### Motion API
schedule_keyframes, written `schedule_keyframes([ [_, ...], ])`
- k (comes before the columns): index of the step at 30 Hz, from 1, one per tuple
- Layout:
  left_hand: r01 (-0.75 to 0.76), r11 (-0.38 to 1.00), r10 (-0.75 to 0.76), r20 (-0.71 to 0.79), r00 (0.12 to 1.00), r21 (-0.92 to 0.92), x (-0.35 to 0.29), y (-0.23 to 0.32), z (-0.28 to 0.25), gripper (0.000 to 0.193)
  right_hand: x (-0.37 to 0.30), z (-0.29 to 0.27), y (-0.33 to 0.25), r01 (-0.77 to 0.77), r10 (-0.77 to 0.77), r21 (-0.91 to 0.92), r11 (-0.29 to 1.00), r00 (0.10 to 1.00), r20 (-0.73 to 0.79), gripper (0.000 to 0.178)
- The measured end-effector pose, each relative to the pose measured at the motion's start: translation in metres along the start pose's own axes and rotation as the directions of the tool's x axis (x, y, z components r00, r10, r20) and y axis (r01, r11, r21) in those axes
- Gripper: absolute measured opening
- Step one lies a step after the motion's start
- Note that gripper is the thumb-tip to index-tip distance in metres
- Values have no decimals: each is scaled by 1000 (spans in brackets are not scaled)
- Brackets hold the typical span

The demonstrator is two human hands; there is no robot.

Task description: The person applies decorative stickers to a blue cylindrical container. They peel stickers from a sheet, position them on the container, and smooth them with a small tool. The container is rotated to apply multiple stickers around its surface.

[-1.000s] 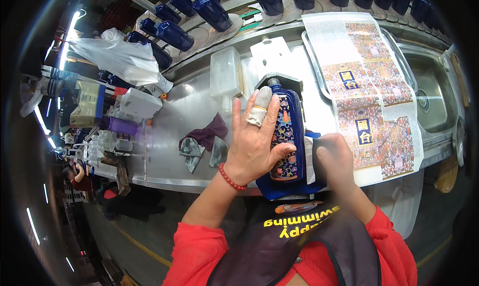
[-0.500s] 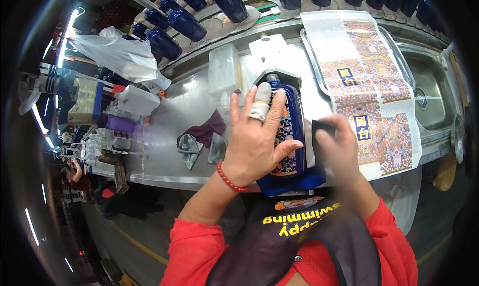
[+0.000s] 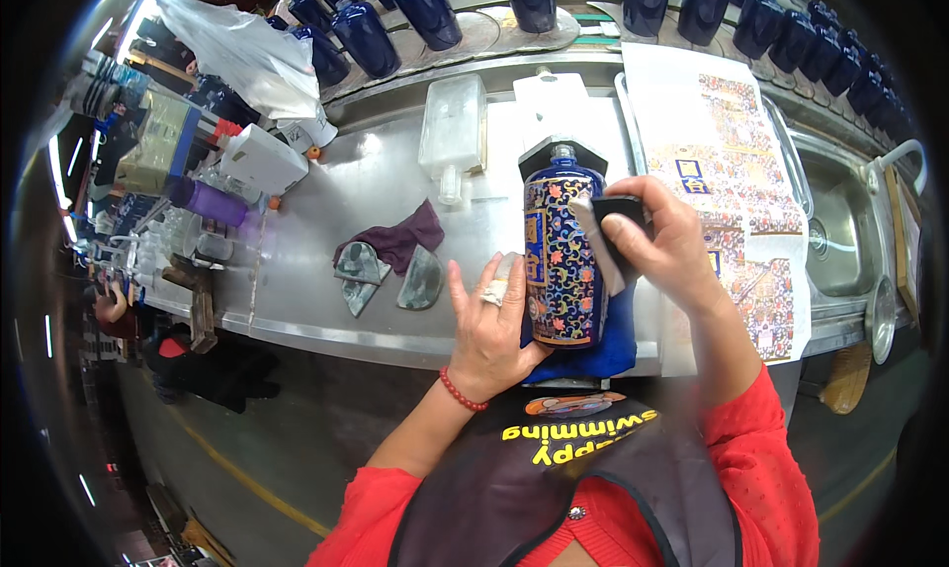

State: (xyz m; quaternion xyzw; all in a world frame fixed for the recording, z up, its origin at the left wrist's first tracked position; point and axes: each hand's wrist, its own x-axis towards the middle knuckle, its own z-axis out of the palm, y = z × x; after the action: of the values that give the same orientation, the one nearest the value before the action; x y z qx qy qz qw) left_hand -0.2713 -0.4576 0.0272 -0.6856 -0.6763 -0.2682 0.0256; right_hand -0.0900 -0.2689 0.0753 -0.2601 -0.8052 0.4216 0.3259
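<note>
Nearest of all is the worker's dark apron (image 3: 474, 478) with yellow lettering, framed by red sleeves (image 3: 376, 503), close up to the metal worktop (image 3: 297, 270). At its edge a bright blue cloth (image 3: 621, 335) shows beside and below the bottom end of a flowered blue bottle (image 3: 561, 270), which lies decorated face up, its neck pointing away from the worker. The left hand (image 3: 486, 345), red beads (image 3: 462, 391) at the wrist and a pale cover on one finger, rests along the bottle's left side with its fingers stretched out and its thumb by the bottom corner. The right hand (image 3: 667, 241) has its fingers closed on a black scraper (image 3: 606, 246), the pale edge set against the right part of the flowered face. Off to the left I see a purple cloth (image 3: 420, 231) with grey-green pads (image 3: 421, 278) beside it. Further in, a dark angled holder (image 3: 537, 157) stands at the bottle's neck, with a clear glass bottle (image 3: 455, 127) to its left and a white block (image 3: 554, 100) behind. Printed sheets (image 3: 727, 172) spread to the right, near a sink (image 3: 840, 211). Farthest off, plain dark-blue bottles (image 3: 647, 3) stand on round discs (image 3: 484, 38)
</note>
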Motion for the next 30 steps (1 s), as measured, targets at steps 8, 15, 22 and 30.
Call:
schedule_keyframes([
  [8,-29,985,33,-26,999,168,13,19,-25,103,48,-16,-35,-20,34,-104,994,991,132,19],
  [15,-30,991,41,-81,996,134,13,21,-18,101,88,-12,-50,27,22,-285,958,986,166,17],
  [22,2,999,3,-88,996,50,7,17,-12,102,93,-6,-48,-17,41,-355,935,997,60,20],
  [30,-149,944,125,-97,987,-293,27,-33,3,109,46,-7,-10,-107,107,10,994,978,-176,23],
])
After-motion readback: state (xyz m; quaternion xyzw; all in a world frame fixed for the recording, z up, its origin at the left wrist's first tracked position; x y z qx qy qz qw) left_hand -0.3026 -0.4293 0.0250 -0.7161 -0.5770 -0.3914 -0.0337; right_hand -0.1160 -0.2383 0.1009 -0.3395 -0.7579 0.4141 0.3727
